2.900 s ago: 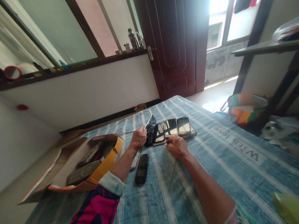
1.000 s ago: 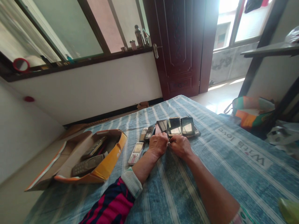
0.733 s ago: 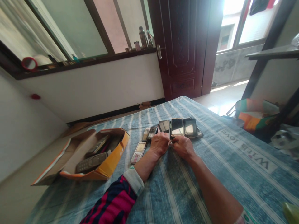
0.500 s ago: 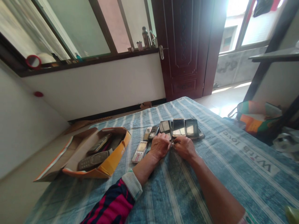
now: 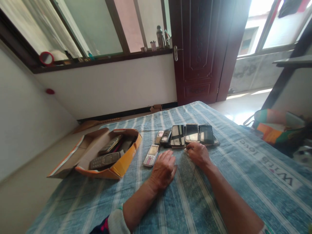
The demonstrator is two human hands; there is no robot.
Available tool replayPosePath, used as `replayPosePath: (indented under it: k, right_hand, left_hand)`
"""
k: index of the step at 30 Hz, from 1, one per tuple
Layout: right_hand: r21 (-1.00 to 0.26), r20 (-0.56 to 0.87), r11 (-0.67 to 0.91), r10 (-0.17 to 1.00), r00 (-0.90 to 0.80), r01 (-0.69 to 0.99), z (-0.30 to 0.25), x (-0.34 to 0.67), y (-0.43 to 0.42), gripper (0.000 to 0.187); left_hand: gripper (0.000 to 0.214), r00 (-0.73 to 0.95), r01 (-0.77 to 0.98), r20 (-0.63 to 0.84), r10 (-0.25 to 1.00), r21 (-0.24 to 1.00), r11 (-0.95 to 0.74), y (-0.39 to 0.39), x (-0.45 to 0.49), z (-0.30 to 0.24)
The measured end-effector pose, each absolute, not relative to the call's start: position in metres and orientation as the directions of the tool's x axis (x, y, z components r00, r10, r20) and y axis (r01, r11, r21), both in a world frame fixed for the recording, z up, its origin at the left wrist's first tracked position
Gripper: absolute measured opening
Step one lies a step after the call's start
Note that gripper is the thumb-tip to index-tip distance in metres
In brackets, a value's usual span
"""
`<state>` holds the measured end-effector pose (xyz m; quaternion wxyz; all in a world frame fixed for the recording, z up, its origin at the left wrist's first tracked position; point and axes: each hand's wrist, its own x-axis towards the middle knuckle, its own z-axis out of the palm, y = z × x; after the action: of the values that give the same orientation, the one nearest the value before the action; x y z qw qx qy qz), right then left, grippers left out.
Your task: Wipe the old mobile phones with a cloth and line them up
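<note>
A row of smartphones (image 5: pixel 192 134) lies side by side on a blue striped cloth (image 5: pixel 219 182). Two small dark keypad phones (image 5: pixel 163 137) sit at the row's left end, and a pink-and-silver keypad phone (image 5: pixel 151 155) lies nearer me. My left hand (image 5: pixel 163 169) rests flat on the cloth with fingers stretched out, just right of the pink phone and touching nothing else. My right hand (image 5: pixel 198 153) sits curled on the cloth right below the smartphone row, its fingertips close to the nearest phone's edge; whether it holds anything is hidden.
An open orange cardboard box (image 5: pixel 114 169) at the left holds several old keypad phones (image 5: pixel 104 160). A dark wooden door (image 5: pixel 200 48) and a window ledge with small items stand behind. A colourful bag (image 5: pixel 275 125) lies at the right.
My left hand has let go of the phone row, drawn back toward me and now lies flat on the cloth. The black keypad phone seen earlier near me is gone. The view shifted left.
</note>
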<state>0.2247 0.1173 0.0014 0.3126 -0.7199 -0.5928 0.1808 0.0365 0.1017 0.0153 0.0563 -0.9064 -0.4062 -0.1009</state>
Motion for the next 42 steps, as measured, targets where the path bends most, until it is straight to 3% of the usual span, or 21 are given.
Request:
replayPosePath:
  k: [24, 34, 38, 42]
  right_hand:
    - [-0.547, 0.215, -0.041, 0.958, 0.188, 0.836, -0.031, 0.234, 0.109, 0.034]
    - [-0.584, 0.238, -0.028, 0.95, 0.204, 0.811, -0.037, 0.238, 0.107, 0.035]
    - [-0.599, 0.242, -0.029, 0.946, 0.216, 0.8, -0.037, 0.238, 0.106, 0.033]
    - [-0.612, 0.216, -0.068, 0.944, 0.249, 0.788, -0.036, 0.237, 0.106, 0.034]
  left_hand:
    - [0.017, 0.512, 0.767, 0.423, 0.747, 0.167, -0.62, 0.044, -0.024, -0.007]
    - [0.012, 0.429, 0.761, 0.6, 0.675, 0.163, -0.628, 0.054, -0.045, 0.044]
    - [0.015, 0.281, 0.88, 0.592, 0.756, 0.155, -0.449, 0.071, -0.085, 0.083]
    - [0.012, 0.138, 0.982, 0.39, 0.91, 0.068, -0.178, 0.097, -0.131, 0.102]
